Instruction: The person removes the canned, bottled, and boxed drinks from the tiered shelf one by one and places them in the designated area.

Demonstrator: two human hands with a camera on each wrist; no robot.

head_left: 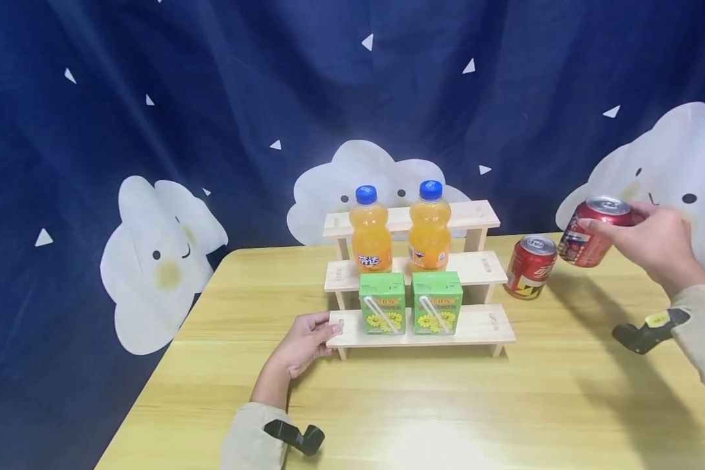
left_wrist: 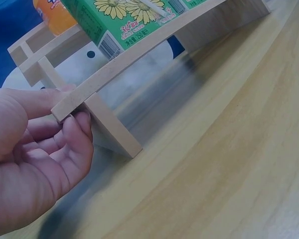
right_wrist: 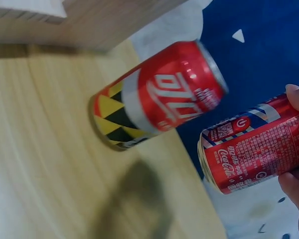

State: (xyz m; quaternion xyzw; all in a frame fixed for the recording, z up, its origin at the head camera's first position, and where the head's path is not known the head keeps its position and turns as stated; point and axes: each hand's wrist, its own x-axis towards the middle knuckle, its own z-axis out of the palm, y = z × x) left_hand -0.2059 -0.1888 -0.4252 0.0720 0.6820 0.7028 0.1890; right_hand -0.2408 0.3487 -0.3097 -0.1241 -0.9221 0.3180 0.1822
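My left hand (head_left: 303, 341) pinches the left end of the lowest step of a wooden three-step rack (head_left: 314, 339), thumb on top and fingers curled beneath the board (left_wrist: 72, 107). In my right hand (head_left: 660, 245) is a red Coca-Cola can (head_left: 590, 238), gripped round its side and lifted above the table. Another red cola can (head_left: 531, 267) stands upright on the table beside the rack's right end. Two green drink cartons (head_left: 383, 307) with straws stand on the lowest step. Behind them, on the middle step, are two orange soda bottles (head_left: 371, 228) with blue caps.
The wooden table (head_left: 229, 313) reaches back to a dark blue curtain (head_left: 241, 85) printed with white clouds and small triangles. A black wrist strap mount (head_left: 652, 329) sits on the right sleeve, and another (head_left: 296, 436) on the left.
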